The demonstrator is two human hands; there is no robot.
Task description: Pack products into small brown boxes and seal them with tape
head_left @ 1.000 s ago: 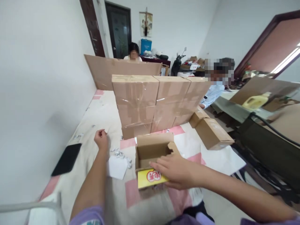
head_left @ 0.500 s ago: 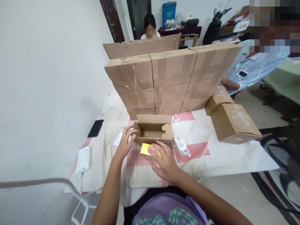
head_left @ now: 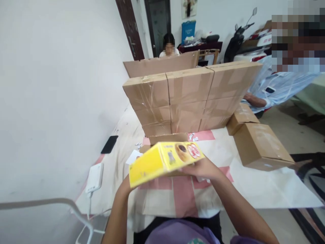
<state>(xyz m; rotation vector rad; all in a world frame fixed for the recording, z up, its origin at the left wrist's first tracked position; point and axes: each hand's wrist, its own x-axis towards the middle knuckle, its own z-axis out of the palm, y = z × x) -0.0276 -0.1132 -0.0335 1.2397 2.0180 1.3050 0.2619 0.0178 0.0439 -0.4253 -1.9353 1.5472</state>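
A long yellow box (head_left: 162, 161) with food pictures on its face is lifted above the table, tilted, right end higher. My right hand (head_left: 203, 168) grips its right end from below, fingers wrapped round it. My left hand (head_left: 124, 184) is under the box's left end, almost wholly hidden by it. Just behind the yellow box an open brown carton (head_left: 167, 138) stands on the cloth-covered table (head_left: 254, 189); only its back flap shows.
A wall of taped brown cartons (head_left: 188, 98) stands behind, with two more cartons (head_left: 261, 147) at the right. A black phone (head_left: 109, 144) and a white charger (head_left: 94, 178) lie left. A person in a light shirt (head_left: 279, 84) sits right; another person (head_left: 169, 47) sits far back.
The yellow box has been lifted off the table and now hangs in front of the open carton. My left hand left the carton's side and went under the box.
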